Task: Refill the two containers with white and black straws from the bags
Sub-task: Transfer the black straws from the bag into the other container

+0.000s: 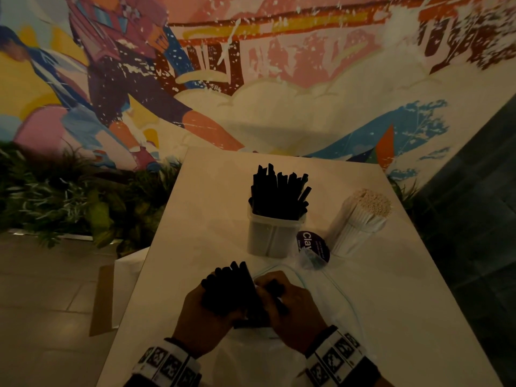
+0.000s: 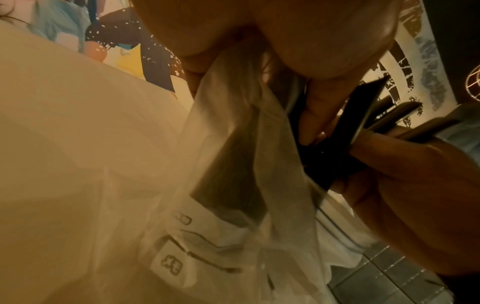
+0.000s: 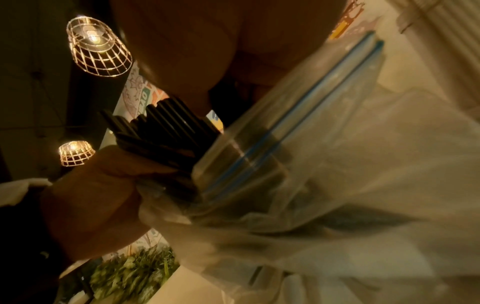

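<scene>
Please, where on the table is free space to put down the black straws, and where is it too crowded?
The table is bare along its left side, from the far edge to the left hand, left of the black-straw container. It is crowded on the right: white straws, a purple disc and the clear bag beside the right hand.

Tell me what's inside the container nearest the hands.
The clear container holds upright black straws, their tops fanning above its rim. Its frosted wall hides their lower ends and whatever lies at the bottom.
</scene>
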The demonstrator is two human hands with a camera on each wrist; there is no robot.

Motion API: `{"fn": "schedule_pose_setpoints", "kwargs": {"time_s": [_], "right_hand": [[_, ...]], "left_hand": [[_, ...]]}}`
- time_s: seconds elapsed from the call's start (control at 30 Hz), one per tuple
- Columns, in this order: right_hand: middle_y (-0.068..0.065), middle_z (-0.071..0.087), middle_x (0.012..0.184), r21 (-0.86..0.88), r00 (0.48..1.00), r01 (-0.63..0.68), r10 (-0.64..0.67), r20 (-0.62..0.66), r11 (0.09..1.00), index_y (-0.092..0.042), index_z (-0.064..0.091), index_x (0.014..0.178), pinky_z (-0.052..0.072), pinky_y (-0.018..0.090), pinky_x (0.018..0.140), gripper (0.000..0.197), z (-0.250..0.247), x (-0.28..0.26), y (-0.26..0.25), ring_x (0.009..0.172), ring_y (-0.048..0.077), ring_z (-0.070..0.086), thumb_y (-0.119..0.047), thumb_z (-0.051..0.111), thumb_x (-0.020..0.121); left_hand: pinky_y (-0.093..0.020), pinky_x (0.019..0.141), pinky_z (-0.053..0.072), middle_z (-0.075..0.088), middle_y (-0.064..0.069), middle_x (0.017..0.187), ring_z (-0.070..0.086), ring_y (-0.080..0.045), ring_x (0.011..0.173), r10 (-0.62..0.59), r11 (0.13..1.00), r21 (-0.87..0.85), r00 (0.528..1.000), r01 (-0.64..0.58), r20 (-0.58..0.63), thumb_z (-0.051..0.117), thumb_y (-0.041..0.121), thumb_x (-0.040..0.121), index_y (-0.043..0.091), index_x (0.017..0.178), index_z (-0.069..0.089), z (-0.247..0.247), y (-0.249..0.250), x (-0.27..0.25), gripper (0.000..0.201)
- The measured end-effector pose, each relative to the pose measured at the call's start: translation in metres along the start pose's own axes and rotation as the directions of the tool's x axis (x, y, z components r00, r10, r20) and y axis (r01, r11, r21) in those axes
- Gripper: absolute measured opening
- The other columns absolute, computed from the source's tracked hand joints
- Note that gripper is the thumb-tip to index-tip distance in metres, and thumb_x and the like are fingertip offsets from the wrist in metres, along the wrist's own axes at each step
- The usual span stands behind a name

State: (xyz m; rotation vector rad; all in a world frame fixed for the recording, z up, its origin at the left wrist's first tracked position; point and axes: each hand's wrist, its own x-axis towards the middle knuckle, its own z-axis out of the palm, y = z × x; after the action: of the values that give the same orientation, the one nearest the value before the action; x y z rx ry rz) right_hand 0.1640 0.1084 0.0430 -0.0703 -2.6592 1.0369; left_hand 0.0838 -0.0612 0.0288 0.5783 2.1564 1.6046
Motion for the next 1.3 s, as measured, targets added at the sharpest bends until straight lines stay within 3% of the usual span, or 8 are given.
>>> {"fn": "schedule_pose_setpoints", "kwargs": {"time_s": [0.2,0.33,0.47,0.67,0.83,0.97,1.1,1.3], "right_hand": [[-0.007,0.063,0.077,0.069,0.981,0.022,-0.008,-0.195,0.997,-0.032,0.047,0.096,0.051,0.023,0.053,0.005,-0.015,0.007,-0.001,0.059,0.006,0.060,-0.034,0.044,0.091],[0.002,0.061,0.067,0.125,0.972,-0.021,0.050,-0.230,0.992,-0.036,0.041,0.086,0.049,0.037,0.046,0.005,-0.016,0.011,0.006,0.048,0.012,0.057,-0.034,0.042,0.090],[-0.018,0.058,0.061,0.099,0.985,-0.093,0.105,-0.134,0.991,-0.041,0.043,0.081,0.041,0.017,0.050,0.007,-0.004,0.007,0.021,0.048,-0.001,0.052,-0.041,0.038,0.085],[-0.006,0.057,0.058,0.160,0.961,-0.195,0.221,-0.168,0.968,-0.027,0.051,0.078,0.051,0.029,0.056,0.019,-0.001,0.006,0.026,0.054,0.010,0.059,-0.041,0.041,0.084],[-0.010,0.053,0.060,0.053,0.948,-0.315,0.317,-0.027,0.947,-0.037,0.043,0.073,0.052,0.041,0.064,0.033,0.000,0.010,0.034,0.062,0.017,0.061,-0.011,0.051,0.091],[-0.016,0.060,0.065,0.162,0.958,-0.283,0.286,0.003,0.945,-0.035,0.045,0.088,0.046,0.018,0.056,0.041,-0.010,0.011,0.026,0.060,0.000,0.058,0.003,0.057,0.080],[-0.013,0.066,0.078,0.254,0.980,-0.196,0.198,0.016,0.947,-0.039,0.048,0.115,0.048,0.011,0.070,0.049,-0.013,0.012,0.015,0.078,-0.001,0.063,-0.017,0.070,0.077],[-0.025,0.064,0.076,0.233,0.971,-0.222,0.236,-0.035,0.947,-0.047,0.055,0.081,0.049,0.019,0.071,0.012,-0.014,0.019,0.011,0.075,0.001,0.062,-0.041,0.065,0.077]], "left_hand": [[-0.015,0.075,0.052,0.066,0.013,0.086,0.061,-0.001,0.088,0.064,0.995,0.081,0.998,-0.064,0.002,0.058,0.055,0.059,0.045,0.084,0.063,-0.004,-0.010,0.001,0.028],[-0.036,0.075,0.055,0.063,0.009,0.082,0.064,-0.012,0.079,0.089,0.994,0.067,0.996,-0.091,0.031,0.060,0.048,0.066,0.054,0.088,0.057,-0.007,-0.009,0.002,0.023],[-0.043,0.074,0.055,0.062,0.010,0.088,0.066,-0.014,0.077,0.092,0.995,0.033,0.994,-0.093,0.051,0.061,0.043,0.066,0.048,0.085,0.059,-0.006,-0.008,0.002,0.019],[-0.050,0.070,0.054,0.063,0.004,0.081,0.065,-0.024,0.074,0.115,0.993,-0.006,0.993,-0.115,0.016,0.064,0.039,0.067,0.034,0.084,0.061,-0.005,-0.014,0.001,0.018],[-0.050,0.070,0.053,0.061,0.004,0.081,0.064,-0.026,0.074,0.122,0.992,0.017,0.992,-0.123,0.042,0.063,0.040,0.068,0.034,0.083,0.060,-0.005,-0.017,0.005,0.016],[-0.047,0.069,0.053,0.060,0.004,0.081,0.063,-0.022,0.072,0.139,0.990,0.029,0.989,-0.141,0.046,0.061,0.041,0.070,0.031,0.084,0.059,-0.004,-0.019,0.006,0.017],[-0.046,0.069,0.053,0.061,0.003,0.078,0.062,-0.020,0.072,0.139,0.986,0.084,0.989,-0.142,0.048,0.057,0.042,0.070,0.033,0.086,0.055,-0.004,-0.023,0.006,0.019],[-0.046,0.072,0.054,0.061,0.009,0.087,0.063,-0.020,0.075,0.150,0.987,0.045,0.987,-0.153,0.064,0.059,0.041,0.069,0.044,0.085,0.059,-0.006,-0.020,0.007,0.016]]}}
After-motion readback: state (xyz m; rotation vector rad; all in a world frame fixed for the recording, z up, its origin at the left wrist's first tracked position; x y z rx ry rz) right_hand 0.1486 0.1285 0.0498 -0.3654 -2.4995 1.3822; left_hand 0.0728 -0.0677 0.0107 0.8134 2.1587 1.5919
